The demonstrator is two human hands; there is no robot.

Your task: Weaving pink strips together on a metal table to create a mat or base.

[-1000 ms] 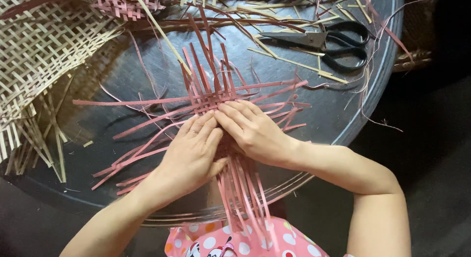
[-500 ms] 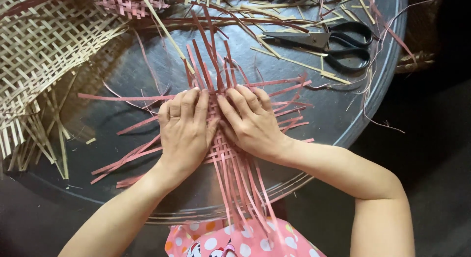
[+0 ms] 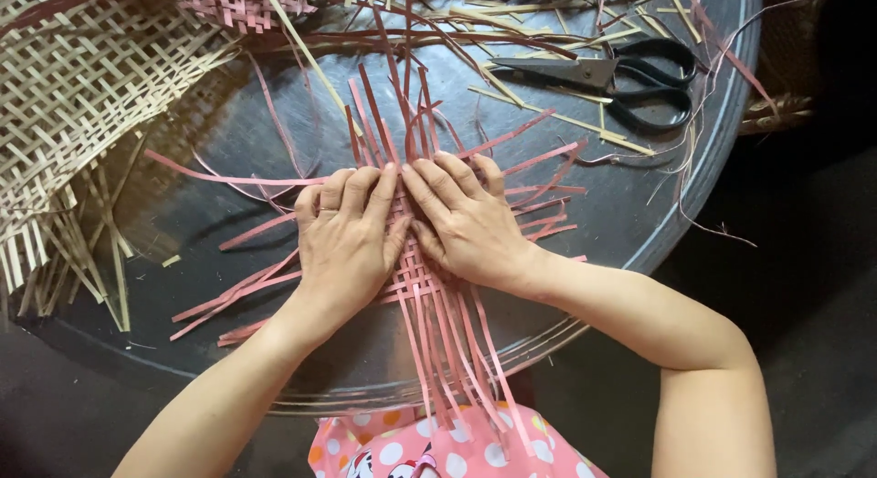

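Flat, both hands (image 3: 411, 227) press pink woven strips (image 3: 429, 304) (on round tray (image 3: 639, 222)).

A second ago both hands sat low on the pink woven strips (image 3: 416, 282), fingers curled together toward six o'clock of the crossing. Since then the left hand (image 3: 347, 245) has slid up toward twelve o'clock and flattened, its fingers (image 3: 361, 188) stretched straight and pressed side by side on the weave. The right hand (image 3: 466, 224) has moved up with it and spread out, palm down, its fingertips now level with the left's. More of the woven patch shows bare below the two wrists, toward six o'clock.
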